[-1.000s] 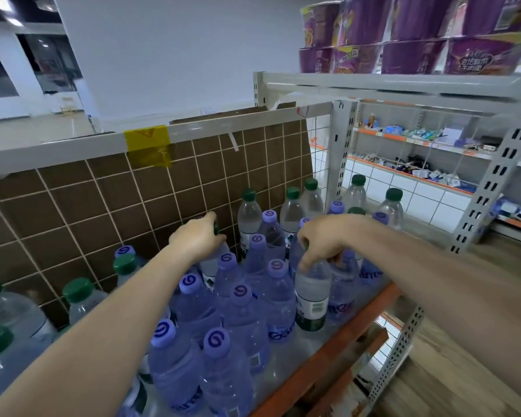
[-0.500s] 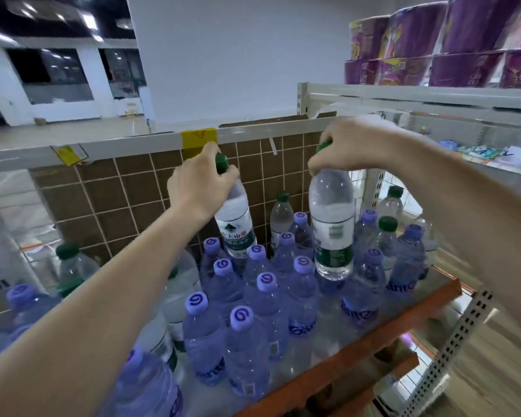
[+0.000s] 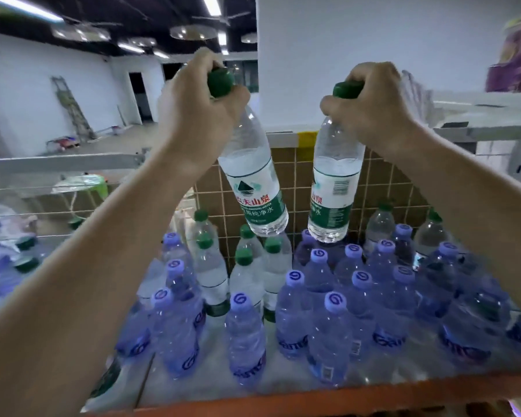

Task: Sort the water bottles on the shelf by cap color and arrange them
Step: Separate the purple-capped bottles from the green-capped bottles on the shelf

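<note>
1. Water bottles: two green-capped ones were in the air, mid-frame, clear of the shelf (image 3: 328, 395) stock below.
2. Left hand (image 3: 193, 106) had fingers curled round the neck of the left bottle (image 3: 253, 182), green cap (image 3: 220, 82) poking out on top; bottle tilted, base swung toward frame center.
3. Right hand (image 3: 370, 106) gripped the right bottle (image 3: 334, 182) at its neck, just below the cap (image 3: 347, 89); bottle near upright.
4. Purple-capped bottles (image 3: 328, 326) filled the lower center and right of the frame.
5. Green-capped cluster (image 3: 244, 275) stood center-left, against the brown tiled back panel (image 3: 382, 182).
6. Purple packages (image 3: 518, 55) sat blurred at upper right.
</note>
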The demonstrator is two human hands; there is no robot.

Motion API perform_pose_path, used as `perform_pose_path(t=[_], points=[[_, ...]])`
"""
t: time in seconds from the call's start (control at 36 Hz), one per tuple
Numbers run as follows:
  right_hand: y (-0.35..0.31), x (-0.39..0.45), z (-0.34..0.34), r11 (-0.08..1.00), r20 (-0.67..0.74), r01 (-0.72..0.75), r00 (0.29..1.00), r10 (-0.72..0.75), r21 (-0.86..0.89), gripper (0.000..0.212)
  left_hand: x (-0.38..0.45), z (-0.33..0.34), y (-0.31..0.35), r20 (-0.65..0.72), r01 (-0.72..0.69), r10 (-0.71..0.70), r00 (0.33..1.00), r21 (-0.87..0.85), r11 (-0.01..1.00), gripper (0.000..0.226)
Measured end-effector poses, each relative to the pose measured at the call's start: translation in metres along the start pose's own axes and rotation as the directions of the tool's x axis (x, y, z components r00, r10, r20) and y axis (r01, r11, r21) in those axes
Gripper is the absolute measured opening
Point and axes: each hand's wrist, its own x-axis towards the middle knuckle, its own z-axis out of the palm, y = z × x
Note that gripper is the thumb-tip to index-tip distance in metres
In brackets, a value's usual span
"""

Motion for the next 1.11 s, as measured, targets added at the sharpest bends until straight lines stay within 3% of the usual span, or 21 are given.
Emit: perform_pose_path(t=[0.11,0.33,0.78,0.92,1.11], points=[[-0.041,-0.002,0.019,0.994,-0.027,0.075,0.997,-0.073,0.079,0.034,-0.001,-0.042,-0.017,-0.049,-0.017,0.015,0.999,-0.022,1.0,0.03],[-0.142,-0.021,0.059,0.961,-0.012,0.182,0.983,-0.183,0.209,0.031,-0.005,-0.152,-0.061,-0.164,0.029,-0.001,0.986,0.171,0.985,0.028],[-0.362,-0.076,0.162,0.92,0.024,0.18,0.979,-0.2,0.348,0.03,-0.02,-0.364,-0.187,-0.235,0.117,-0.017,0.972,0.418,0.901,0.015],[-0.414,-0.088,0.196,0.911,0.009,0.219,0.972,-0.237,0.349,0.025,-0.027,-0.405,-0.228,-0.244,0.143,-0.022,0.97,0.493,0.858,0.016],[-0.46,-0.102,0.244,0.877,0.062,0.316,0.931,-0.36,0.361,0.023,-0.032,-0.426,-0.289,-0.189,0.209,-0.131,0.973,0.492,0.845,0.024]])
